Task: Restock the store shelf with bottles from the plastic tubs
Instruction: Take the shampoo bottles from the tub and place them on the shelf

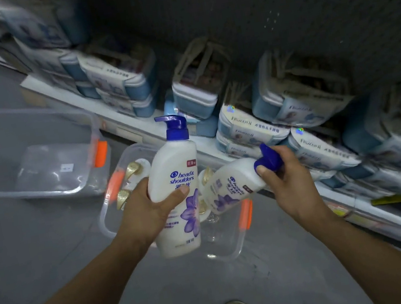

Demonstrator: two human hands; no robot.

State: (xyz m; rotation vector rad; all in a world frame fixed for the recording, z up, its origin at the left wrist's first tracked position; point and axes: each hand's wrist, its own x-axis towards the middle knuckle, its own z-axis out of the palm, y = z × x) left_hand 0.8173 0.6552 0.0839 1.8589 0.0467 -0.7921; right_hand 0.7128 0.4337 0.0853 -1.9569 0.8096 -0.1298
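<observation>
Two white shampoo pump bottles are held above the nearer plastic tub: the upright bottle is gripped round its body by the left hand, the tilted bottle by its blue pump in the right hand. Gold-capped bottles, perhaps a few, remain in that tub. The far tub appears emptied. Neither held bottle is yet shelved; the store shelf edge lies just beyond.

"head & shoulders" is printed in blue on the upright white shampoo bottle, above Chinese characters; a small red tag with "花香" sits beside the logo. The same logo is seen, sideways, on the tilted shampoo bottle. "FROZEN II" is read on the blue-and-white boxes on the shelf, followed by blurred Chinese text.
</observation>
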